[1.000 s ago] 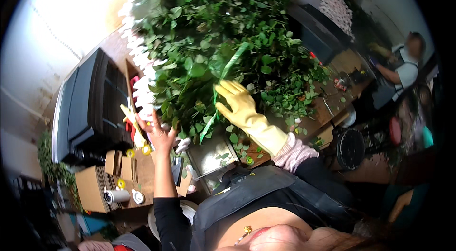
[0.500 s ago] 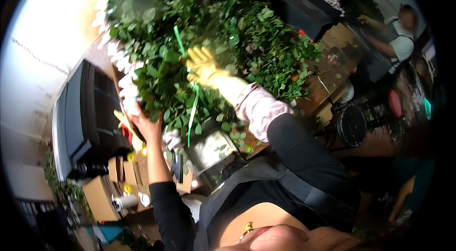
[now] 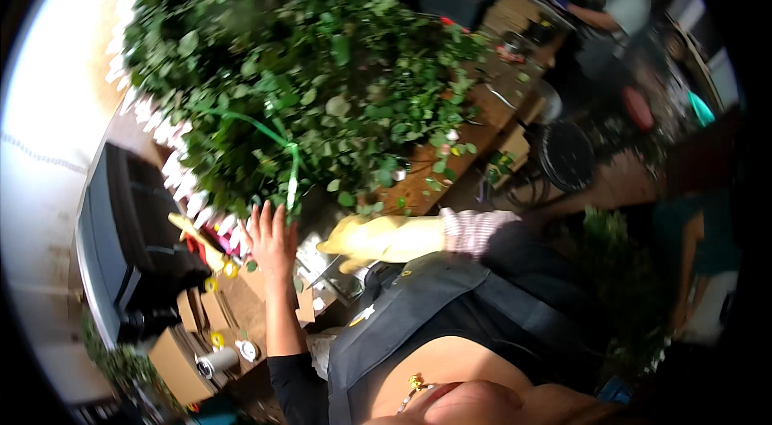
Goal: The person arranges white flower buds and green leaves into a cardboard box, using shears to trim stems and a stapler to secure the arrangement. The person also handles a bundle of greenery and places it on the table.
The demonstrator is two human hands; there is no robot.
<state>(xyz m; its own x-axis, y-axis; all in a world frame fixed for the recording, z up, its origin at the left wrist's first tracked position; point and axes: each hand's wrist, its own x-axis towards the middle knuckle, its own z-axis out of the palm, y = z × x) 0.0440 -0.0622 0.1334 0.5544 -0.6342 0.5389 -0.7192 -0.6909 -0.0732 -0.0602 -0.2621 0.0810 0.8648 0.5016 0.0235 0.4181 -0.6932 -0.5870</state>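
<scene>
My bare left hand (image 3: 271, 244) is open, fingers spread, at the near edge of a big heap of leafy green stems (image 3: 273, 47). Pale flower heads (image 3: 178, 176) line the heap's left side. A shiny green strip (image 3: 292, 160) curves over the leaves, its lower end close to my left fingertips. My right hand (image 3: 366, 240), in a yellow rubber glove, is in front of my apron (image 3: 410, 296), beside a partly hidden pale metal tray (image 3: 342, 279). Its fingers point left, blurred and partly hidden, so whether they grip anything does not show.
Dark crates (image 3: 133, 240) stand at the left, near cardboard pieces (image 3: 181, 361) and a white roll (image 3: 217, 362). A wooden tabletop edge (image 3: 434, 172) shows at right, with a round black stool (image 3: 567, 156) beyond. Another person (image 3: 623, 7) works at the far right.
My gloved right hand has come back from over the leaves toward my apron. My left hand has moved from the flower-head side to the near edge, fingers spread. The view has shifted.
</scene>
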